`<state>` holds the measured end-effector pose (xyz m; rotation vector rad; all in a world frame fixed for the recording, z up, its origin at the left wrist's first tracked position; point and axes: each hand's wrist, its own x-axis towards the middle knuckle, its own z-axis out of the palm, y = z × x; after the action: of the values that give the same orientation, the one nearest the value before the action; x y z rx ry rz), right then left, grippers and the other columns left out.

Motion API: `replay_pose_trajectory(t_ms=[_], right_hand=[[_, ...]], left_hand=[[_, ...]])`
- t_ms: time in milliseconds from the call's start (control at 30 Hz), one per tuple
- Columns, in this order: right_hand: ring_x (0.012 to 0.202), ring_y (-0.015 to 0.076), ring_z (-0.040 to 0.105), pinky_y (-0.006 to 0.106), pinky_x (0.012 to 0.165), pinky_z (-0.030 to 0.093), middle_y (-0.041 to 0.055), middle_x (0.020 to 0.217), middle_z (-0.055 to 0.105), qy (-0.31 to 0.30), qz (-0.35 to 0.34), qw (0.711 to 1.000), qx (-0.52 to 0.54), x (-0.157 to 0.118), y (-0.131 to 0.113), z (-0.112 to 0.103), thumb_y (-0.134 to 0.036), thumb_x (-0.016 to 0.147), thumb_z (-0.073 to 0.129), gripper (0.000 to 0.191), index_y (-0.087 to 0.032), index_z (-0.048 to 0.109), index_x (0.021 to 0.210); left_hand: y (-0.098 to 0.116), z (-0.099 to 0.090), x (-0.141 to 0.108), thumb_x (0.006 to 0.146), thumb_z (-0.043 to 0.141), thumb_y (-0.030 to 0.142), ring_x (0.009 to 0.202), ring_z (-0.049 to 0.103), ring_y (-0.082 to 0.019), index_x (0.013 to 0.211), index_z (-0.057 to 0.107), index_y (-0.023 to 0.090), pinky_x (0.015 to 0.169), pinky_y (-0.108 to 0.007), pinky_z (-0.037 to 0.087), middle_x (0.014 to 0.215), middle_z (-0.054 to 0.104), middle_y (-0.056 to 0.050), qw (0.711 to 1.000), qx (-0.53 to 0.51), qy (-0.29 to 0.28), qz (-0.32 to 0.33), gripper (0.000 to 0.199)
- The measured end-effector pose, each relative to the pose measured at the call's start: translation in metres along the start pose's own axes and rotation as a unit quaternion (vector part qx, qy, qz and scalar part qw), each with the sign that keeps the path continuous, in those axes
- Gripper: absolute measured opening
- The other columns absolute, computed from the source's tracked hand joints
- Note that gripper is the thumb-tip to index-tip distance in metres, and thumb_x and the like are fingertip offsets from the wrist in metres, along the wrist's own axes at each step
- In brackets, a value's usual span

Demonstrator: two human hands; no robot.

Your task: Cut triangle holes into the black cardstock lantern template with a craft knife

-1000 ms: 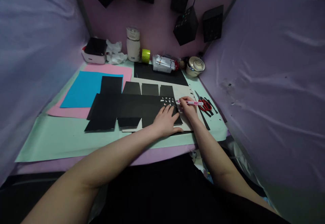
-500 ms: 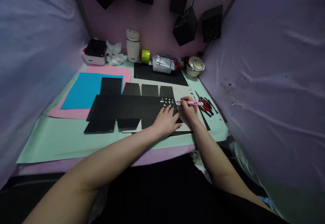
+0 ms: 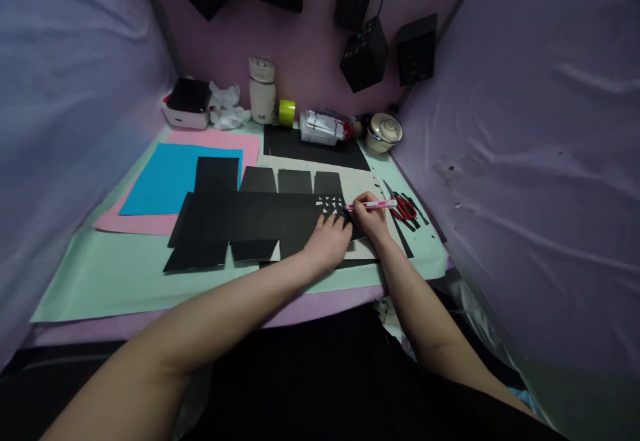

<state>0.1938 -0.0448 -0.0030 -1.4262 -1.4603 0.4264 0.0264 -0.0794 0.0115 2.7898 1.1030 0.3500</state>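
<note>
A flat black card box template (image 3: 260, 217) with side flaps lies across the table, a cluster of small triangular cut-outs (image 3: 330, 205) near its right end. My left hand (image 3: 327, 241) rests on it with fingers spread, just below the cut-outs, holding it down. In a pinch grip, my right hand (image 3: 371, 214) holds a pink-and-white pen-shaped craft knife (image 3: 383, 205). The knife lies nearly level, its tip pointing left at the card's right edge beside the cut-outs. Part of the light board (image 3: 360, 181) shows under the card.
Red-handled scissors (image 3: 404, 208) and black scraps lie right. Blue (image 3: 165, 181) and pink sheets (image 3: 135, 226) lie left. Behind stand a white bottle (image 3: 263, 94), yellow tape roll (image 3: 287, 113), clear packet (image 3: 323, 127) and lidded pot (image 3: 384, 132). Black boxes (image 3: 365, 54) hang above.
The black card has shifted slightly towards me, its left end turning a little. My right hand has moved slightly left and down, bringing the knife tip to the card's edge.
</note>
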Motion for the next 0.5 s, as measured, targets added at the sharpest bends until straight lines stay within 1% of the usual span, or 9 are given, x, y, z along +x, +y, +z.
replay_pose_trajectory(t_ms=[100, 267, 500], right_hand=[[0.062, 0.0149, 0.051, 0.029, 0.061, 0.041, -0.0033, 0.064, 0.053, -0.006, -0.011, 1.000, 0.000, -0.0003, -0.0012, 0.0002, -0.023, 0.077, 0.050, 0.009, -0.022, 0.050, 0.068], [0.061, 0.0141, 0.049, 0.028, 0.060, 0.039, -0.0034, 0.063, 0.052, -0.002, -0.032, 0.999, -0.007, 0.0001, -0.0013, -0.0001, -0.021, 0.075, 0.048, 0.010, -0.022, 0.048, 0.066], [0.062, 0.0150, 0.048, 0.029, 0.061, 0.039, -0.0023, 0.063, 0.052, -0.020, -0.044, 0.999, -0.012, 0.0000, -0.0031, 0.0007, -0.020, 0.073, 0.046, 0.009, -0.023, 0.046, 0.064]], left_hand=[[0.0016, 0.0029, -0.0010, 0.095, 0.038, 0.012, 0.131, 0.045, -0.034, 0.135, 0.052, 0.008, 0.109, -0.055, 0.034, 0.136, 0.054, -0.020, 1.000, -0.006, 0.003, 0.000, 0.042], [0.0011, 0.0068, -0.0009, 0.095, 0.039, 0.013, 0.130, 0.046, -0.033, 0.136, 0.050, 0.010, 0.109, -0.055, 0.034, 0.138, 0.053, -0.018, 1.000, -0.015, 0.018, -0.006, 0.043], [0.0018, 0.0042, -0.0020, 0.095, 0.038, 0.012, 0.131, 0.046, -0.033, 0.138, 0.049, 0.008, 0.110, -0.055, 0.033, 0.139, 0.052, -0.019, 1.000, -0.026, 0.014, -0.009, 0.044]])
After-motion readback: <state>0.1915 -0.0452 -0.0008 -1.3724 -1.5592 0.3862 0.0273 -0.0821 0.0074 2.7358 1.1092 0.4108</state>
